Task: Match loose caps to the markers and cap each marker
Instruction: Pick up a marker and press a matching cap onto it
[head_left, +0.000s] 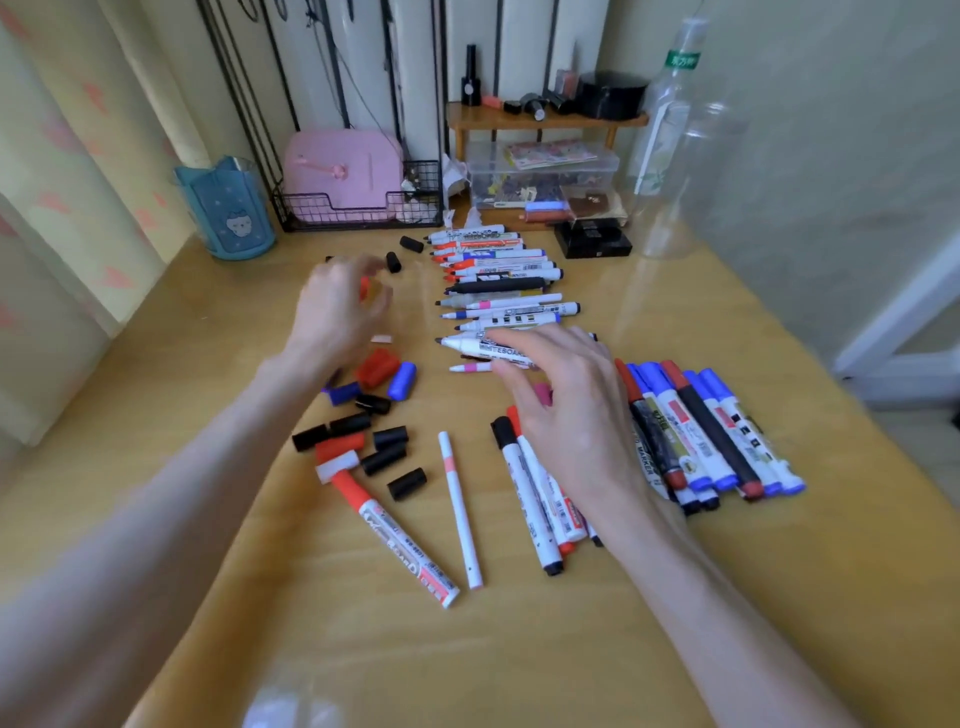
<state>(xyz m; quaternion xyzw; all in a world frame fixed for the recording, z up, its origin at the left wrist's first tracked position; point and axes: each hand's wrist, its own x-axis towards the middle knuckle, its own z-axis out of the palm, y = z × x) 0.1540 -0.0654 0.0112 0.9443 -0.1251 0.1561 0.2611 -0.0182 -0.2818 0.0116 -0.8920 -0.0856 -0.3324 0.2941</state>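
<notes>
A row of uncapped markers (498, 283) lies across the middle of the wooden table (519, 649), tips pointing left. Loose black, red and blue caps (374, 410) are scattered to the left of it. My left hand (335, 312) is blurred above the far caps, its fingers curled round a small red cap (365, 287). My right hand (571, 410) hovers with spread fingers over the nearest uncapped markers, fingertips at a white whiteboard marker (470, 345). A pile of capped markers (717, 431) lies to its right, and more capped markers (530, 493) partly under its palm.
A red-capped marker (387, 512) and a thin white pen (460, 512) lie near the front. At the back stand a blue cup (228, 213), a wire basket (358, 208) with a pink case, a clear box (543, 174), a small shelf and clear bottles (675, 156).
</notes>
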